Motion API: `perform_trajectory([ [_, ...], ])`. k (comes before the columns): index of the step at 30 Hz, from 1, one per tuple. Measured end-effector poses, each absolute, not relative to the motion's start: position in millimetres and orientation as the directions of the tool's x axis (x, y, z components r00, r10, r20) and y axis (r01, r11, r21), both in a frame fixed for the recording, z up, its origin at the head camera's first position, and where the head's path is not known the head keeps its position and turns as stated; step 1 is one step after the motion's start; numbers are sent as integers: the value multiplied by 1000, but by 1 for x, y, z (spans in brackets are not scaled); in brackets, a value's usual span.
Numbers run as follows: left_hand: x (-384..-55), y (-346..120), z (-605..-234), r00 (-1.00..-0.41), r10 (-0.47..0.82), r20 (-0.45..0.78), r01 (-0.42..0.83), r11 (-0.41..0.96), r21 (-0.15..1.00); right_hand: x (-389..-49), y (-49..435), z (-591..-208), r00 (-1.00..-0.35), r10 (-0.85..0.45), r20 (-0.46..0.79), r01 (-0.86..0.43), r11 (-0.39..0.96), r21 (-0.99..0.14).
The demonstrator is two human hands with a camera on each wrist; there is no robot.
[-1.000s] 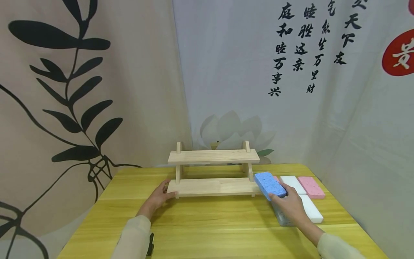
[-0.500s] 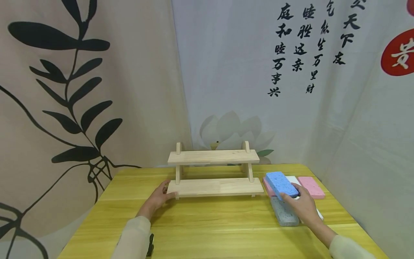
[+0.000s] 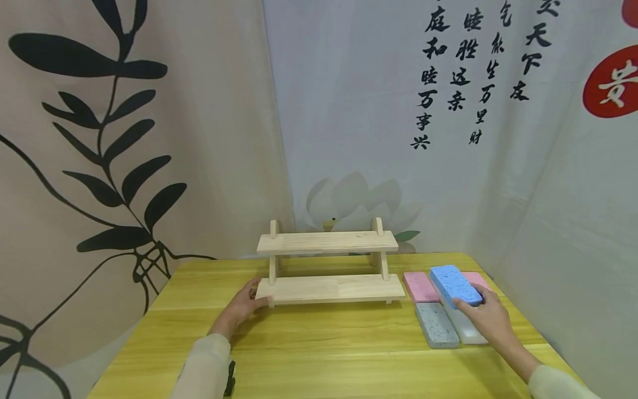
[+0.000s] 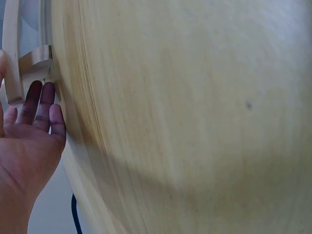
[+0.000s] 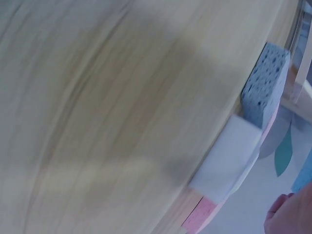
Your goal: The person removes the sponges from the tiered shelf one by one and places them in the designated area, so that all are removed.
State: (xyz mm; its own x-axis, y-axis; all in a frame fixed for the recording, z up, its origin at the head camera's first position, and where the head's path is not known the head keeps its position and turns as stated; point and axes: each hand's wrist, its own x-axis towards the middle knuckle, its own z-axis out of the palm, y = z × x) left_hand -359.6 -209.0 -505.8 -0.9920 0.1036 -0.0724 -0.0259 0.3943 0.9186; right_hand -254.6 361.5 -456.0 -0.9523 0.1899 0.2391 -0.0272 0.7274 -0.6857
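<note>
A blue sponge (image 3: 456,285) is pinched between thumb and fingers of my right hand (image 3: 490,316), raised over the row of blocks at the table's right. Just a corner of it shows in the right wrist view, beside my curled fingers. My left hand (image 3: 242,305) holds the left end of a two-tier wooden shelf (image 3: 331,290), thumb at the front edge of the lower board. In the left wrist view the palm faces the camera and the fingers reach alongside the board. Under the blue sponge, a white block (image 3: 466,327) is partly covered.
Left of the white block lie a pink block (image 3: 420,286) and a grey speckled sponge (image 3: 437,325). Another pink block (image 3: 479,279) shows behind the right hand. The wooden table (image 3: 324,354) ends at a printed cloth backdrop (image 3: 344,111) behind and to the right.
My right hand has carried the blue sponge rightward from beside the shelf's right end to over the white blocks, uncovering the left pink block and grey sponge. The left hand stays put.
</note>
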Motion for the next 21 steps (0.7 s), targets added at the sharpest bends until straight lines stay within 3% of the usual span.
perform_trajectory([
  [21, -358, -209, -504, -992, 101, -80, -31, 410, 911, -245, 432, -468, -950, 260, 173, 70, 717, -693],
])
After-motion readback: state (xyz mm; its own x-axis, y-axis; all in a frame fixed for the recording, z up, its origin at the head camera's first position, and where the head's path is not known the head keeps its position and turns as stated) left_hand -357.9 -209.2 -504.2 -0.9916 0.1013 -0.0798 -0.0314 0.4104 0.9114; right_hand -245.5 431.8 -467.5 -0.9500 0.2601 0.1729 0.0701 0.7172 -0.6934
